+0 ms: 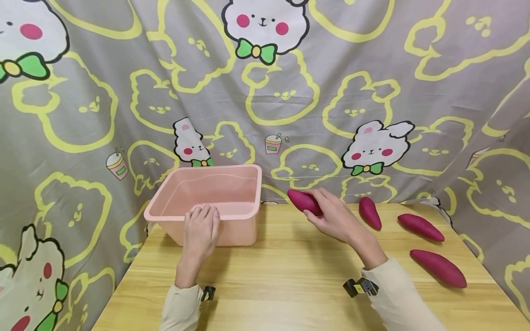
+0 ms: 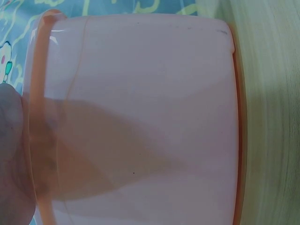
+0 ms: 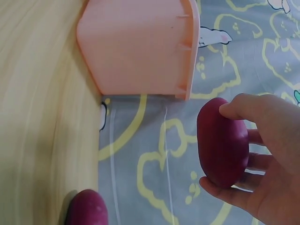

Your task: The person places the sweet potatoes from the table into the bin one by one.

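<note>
A pink plastic bin (image 1: 232, 232) stands at the left back of the table. My left hand (image 1: 201, 230) grips its near rim, fingers curled over the edge; in the left wrist view only a part of that hand (image 2: 13, 159) shows beside the bin wall (image 2: 140, 117). To the right of the bin, my right hand (image 1: 335, 216) holds a purple-red sweet potato (image 1: 301, 201) above the table. The right wrist view shows the thumb and fingers of the right hand (image 3: 267, 154) around this sweet potato (image 3: 220, 143), apart from the bin (image 3: 136, 47).
Three more sweet potatoes lie on the table's right side: one upright-looking near the back (image 1: 370, 213), one slanted beside it (image 1: 420, 227), and one closer to the front (image 1: 439, 268). A grey patterned curtain (image 1: 298, 133) hangs behind the wooden table (image 1: 265, 280).
</note>
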Available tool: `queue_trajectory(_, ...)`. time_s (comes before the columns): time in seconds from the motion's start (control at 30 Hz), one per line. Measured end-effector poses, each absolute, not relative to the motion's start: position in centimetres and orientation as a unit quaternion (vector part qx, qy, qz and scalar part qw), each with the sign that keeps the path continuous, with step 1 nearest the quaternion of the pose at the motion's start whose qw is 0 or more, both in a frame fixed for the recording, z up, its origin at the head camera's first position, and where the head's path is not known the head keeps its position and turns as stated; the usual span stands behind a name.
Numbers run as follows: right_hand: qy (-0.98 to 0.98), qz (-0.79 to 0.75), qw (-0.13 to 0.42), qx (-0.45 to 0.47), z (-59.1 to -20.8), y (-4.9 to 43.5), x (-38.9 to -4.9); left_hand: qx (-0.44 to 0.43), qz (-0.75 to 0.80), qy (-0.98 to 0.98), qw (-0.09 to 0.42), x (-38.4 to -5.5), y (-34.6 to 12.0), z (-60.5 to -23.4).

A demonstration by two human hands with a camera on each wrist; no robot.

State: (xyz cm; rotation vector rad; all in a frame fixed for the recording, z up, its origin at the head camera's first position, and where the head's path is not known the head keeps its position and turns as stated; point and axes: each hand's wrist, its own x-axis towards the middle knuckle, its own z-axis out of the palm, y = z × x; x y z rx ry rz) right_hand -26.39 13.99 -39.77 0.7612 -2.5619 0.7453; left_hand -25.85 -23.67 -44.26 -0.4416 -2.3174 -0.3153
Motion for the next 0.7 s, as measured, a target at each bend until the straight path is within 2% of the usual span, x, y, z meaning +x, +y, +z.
queue_trajectory(0.3,-0.902,0.292,0.174,0.268,-38.6,12.4,-26.9,-0.175,-0.128,-0.899,0.381,-25.9,-23.7,-44.4)
queue_trajectory(0.7,-0.879,0.319,0.196,0.295,-38.1,10.1,-27.5,-0.175,-0.13,-0.898,0.383,-25.9,-23.7,-44.5)
